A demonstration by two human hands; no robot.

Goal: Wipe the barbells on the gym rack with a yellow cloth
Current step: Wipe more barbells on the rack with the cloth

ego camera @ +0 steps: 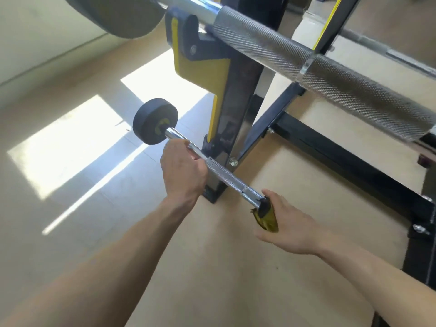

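Two hands on the lower barbell (224, 178): left hand (182, 172) grips it, right hand (286, 226) clutches yellow cloth (266, 219) (mid-wipe), next slide toward left fingers (186, 143).

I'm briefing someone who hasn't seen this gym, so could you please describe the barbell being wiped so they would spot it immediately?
Find the black-and-yellow rack upright. Low on it rests a thin barbell, gripped by the left hand, with the right hand pressing a yellow cloth against its near end. Unlike the thick upper barbell, it is slim with a small black plate.
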